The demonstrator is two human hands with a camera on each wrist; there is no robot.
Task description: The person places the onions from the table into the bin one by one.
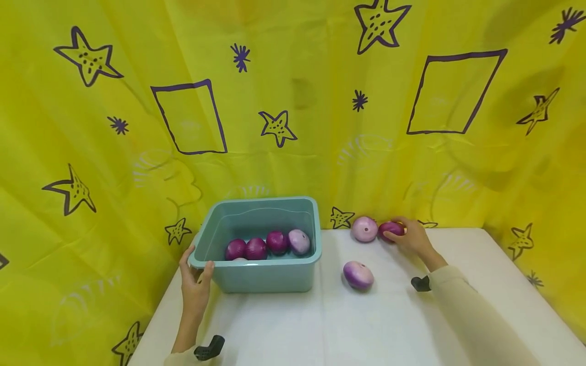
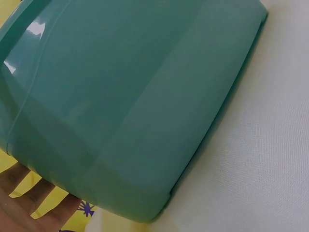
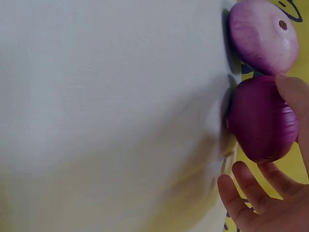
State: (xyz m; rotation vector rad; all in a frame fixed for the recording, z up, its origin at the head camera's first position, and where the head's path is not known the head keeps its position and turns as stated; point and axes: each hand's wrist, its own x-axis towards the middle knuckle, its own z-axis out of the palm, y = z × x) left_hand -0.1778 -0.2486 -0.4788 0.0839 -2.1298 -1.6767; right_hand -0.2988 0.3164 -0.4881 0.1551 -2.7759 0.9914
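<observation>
My left hand grips the near left corner of a teal plastic bin, thumb at the front rim and fingers along the left side. Several onions lie inside, dark purple ones like this red onion and a paler onion at the right. At the back of the table, my right hand holds a dark red onion between thumb and fingers. Right beside it sits a pale purple onion. Another onion, white and purple, lies nearer, to the right of the bin.
A white cloth covers the table. Behind it and at both sides hangs a yellow curtain with drawn stars and squares, close against the table's back edge. The bin stands at the table's left side.
</observation>
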